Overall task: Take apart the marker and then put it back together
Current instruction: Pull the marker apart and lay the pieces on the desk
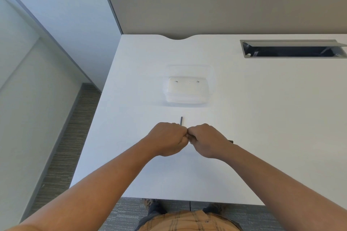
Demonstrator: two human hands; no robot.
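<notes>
Both fists are locked together over the surface, and the marker is almost swallowed — only a dark tip pokes out past the right hand on its outer side. The left hand is curled tight against it, knuckles touching, fingers of both hands closed on whatever of the marker runs between them; which end the left has, I can't tell.

The risk here, as I read it: a stubborn joint gives all at once, the fists fly apart, and a small piece skitters off the near or left edge. A twisting pull could also bend or snap a thin inner part. A slim dark rod lies on the surface just beyond the knuckles, likely a piece of the marker; a careless sweep of either hand could knock it away. The clear tray sits farther back, holding nothing I can make out.

Pose: both forearms reach in from below and converge, wrists level, backs of the hands up, fists low over the surface.
</notes>
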